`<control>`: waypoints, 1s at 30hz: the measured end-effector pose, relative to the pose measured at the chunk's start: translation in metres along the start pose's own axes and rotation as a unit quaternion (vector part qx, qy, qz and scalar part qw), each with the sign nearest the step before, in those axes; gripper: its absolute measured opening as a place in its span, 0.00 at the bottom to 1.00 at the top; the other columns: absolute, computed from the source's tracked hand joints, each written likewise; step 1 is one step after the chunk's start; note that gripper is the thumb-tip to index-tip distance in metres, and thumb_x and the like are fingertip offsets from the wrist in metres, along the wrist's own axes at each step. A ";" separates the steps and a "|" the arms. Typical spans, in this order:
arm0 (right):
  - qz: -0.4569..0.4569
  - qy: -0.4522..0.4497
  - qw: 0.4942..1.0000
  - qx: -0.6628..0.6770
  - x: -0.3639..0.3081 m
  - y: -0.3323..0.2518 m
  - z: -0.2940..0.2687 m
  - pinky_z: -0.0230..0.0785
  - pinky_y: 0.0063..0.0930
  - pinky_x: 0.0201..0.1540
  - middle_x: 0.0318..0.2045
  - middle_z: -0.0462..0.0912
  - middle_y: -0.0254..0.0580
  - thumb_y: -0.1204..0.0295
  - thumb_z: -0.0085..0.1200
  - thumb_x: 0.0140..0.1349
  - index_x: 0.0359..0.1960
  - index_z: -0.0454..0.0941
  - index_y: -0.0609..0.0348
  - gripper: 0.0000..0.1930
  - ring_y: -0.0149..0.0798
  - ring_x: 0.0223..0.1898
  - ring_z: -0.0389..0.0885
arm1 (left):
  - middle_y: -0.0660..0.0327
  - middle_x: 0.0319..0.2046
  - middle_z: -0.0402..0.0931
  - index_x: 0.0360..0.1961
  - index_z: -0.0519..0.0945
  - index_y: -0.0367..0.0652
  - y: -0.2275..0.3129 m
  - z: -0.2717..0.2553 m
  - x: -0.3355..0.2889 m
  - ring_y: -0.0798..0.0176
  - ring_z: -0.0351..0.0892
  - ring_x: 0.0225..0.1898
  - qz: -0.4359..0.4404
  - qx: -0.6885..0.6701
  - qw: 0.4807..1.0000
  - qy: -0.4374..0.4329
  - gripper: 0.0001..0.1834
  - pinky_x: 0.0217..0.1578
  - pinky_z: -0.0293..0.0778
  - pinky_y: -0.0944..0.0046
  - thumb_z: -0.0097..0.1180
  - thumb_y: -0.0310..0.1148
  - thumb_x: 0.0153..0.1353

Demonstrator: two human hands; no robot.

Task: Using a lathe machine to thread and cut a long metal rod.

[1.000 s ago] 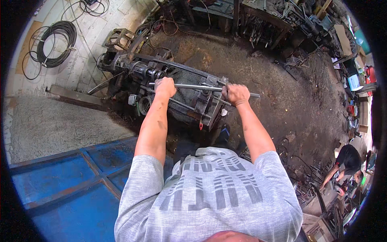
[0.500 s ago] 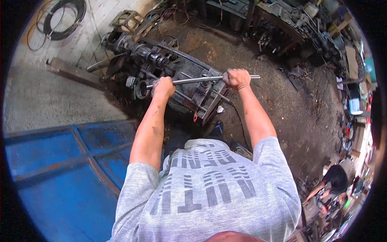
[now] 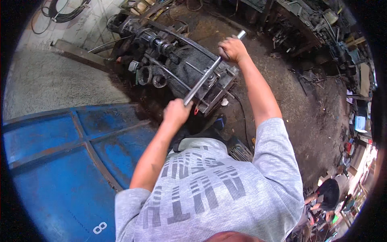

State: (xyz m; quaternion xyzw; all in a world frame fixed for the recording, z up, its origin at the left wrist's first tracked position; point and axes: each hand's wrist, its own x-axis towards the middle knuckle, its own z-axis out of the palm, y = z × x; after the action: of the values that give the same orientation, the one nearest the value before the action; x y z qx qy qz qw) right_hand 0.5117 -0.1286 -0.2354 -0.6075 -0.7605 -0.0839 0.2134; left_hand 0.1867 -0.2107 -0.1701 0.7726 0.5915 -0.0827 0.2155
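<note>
A long shiny steel bar point(image 3: 208, 72) runs slantwise over a greasy black gearbox-like machine point(image 3: 177, 64) lying on the dirt floor. My left hand point(image 3: 176, 112) grips the bar's near, lower end. My right hand point(image 3: 232, 48) grips the far, upper end, just short of its tip. Both arms are stretched out over the machine. The middle of the bar sits above the machine's metal end frame point(image 3: 219, 86).
A blue metal panel point(image 3: 60, 161) lies at the left and lower left. Grey concrete point(image 3: 44, 80) and a coiled black cable point(image 3: 64, 12) are at the upper left. Cluttered shelves of parts point(image 3: 322, 24) line the far right. Another person point(image 3: 326, 193) crouches at the lower right.
The bar has swung from nearly level to a steep slant: my left hand came down toward me and my right hand went up and away. The view shifted too.
</note>
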 end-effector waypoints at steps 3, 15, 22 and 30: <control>0.030 0.000 0.999 0.015 0.017 -0.028 0.005 0.65 0.40 0.51 0.38 0.80 0.43 0.62 0.47 0.57 0.34 0.76 0.54 0.11 0.45 0.45 0.75 | 0.38 0.27 0.76 0.28 0.78 0.32 -0.004 0.005 -0.013 0.37 0.77 0.34 -0.010 -0.074 0.997 -0.007 0.24 0.37 0.72 0.47 0.56 0.48 0.56; 0.422 -0.076 0.830 0.356 -0.185 -0.124 0.069 0.69 0.41 0.46 0.40 0.79 0.59 0.60 0.49 0.62 0.44 0.78 0.62 0.18 0.59 0.43 0.77 | 0.47 0.38 0.79 0.38 0.78 0.32 0.067 0.018 -0.008 0.55 0.77 0.43 0.181 -0.173 0.913 -0.323 0.25 0.46 0.70 0.58 0.55 0.49 0.59; 0.411 -0.040 0.856 0.310 -0.178 -0.137 0.055 0.70 0.45 0.44 0.38 0.80 0.54 0.64 0.48 0.62 0.43 0.78 0.58 0.14 0.57 0.42 0.77 | 0.58 0.22 0.66 0.27 0.70 0.46 0.162 -0.018 0.143 0.59 0.67 0.22 -0.127 -0.780 0.584 -0.185 0.16 0.22 0.64 0.57 0.48 0.48 0.56; 0.396 -0.110 0.877 0.250 -0.209 -0.147 0.067 0.70 0.48 0.43 0.37 0.80 0.57 0.65 0.46 0.62 0.46 0.74 0.57 0.14 0.58 0.40 0.77 | 0.44 0.70 0.32 0.68 0.32 0.32 -0.017 -0.061 0.177 0.54 0.31 0.71 0.144 -0.499 0.828 0.212 0.49 0.67 0.32 0.61 0.53 0.33 0.58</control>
State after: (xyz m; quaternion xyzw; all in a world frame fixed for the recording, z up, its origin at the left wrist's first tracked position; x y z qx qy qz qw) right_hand 0.3913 -0.3247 -0.3652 -0.7900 -0.4702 0.2674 0.2886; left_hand 0.2137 -0.0254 -0.1872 0.6349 0.4655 0.4212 0.4504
